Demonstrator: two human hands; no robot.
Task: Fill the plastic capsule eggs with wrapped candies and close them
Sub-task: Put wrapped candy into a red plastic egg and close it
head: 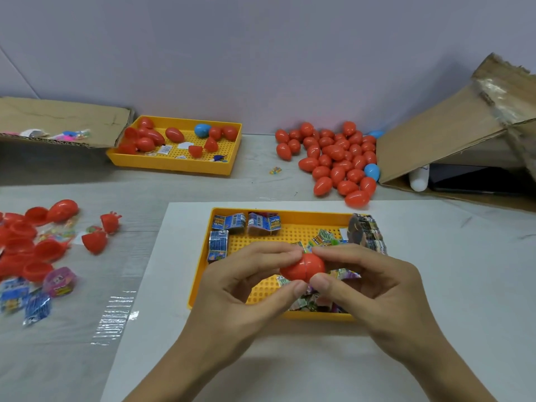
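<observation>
Both hands are on one red egg (303,267), held just above the near yellow tray (200,285), over its middle. Left hand (240,288) takes the left half, right hand (368,285) the right half. The seam runs vertically between them and looks nearly shut, so my read is they're pressing the halves together, the closing step for this egg. A scrap of green wrapper shows at the top of the seam; can't tell whether it's sticking out of the egg or just lying in the tray behind it. If it's caught, the halves may not snap. Grip: each hand pinches its half between thumb below and fingers on top, fingers curled round the shell, nothing slack. Thumb tips nearly meet under the seam. Wrists come in from the near edge, palms angled toward each other, a symmetric squeeze pose. Working over that tray makes sense: a dropped candy lands back in stock. In the tray, blue wrapped candies (229,222) sit at its far left corner, and loose mixed wrappers lie under and right of the hands. Well behind the tray to the right is a pile of closed eggs (333,161), likely the finished stack. Far left of the tray are open red halves (34,248) beside more packets, the supply still to fill. A second yellow tray (174,163) sits far behind-left with a few eggs in it.
</observation>
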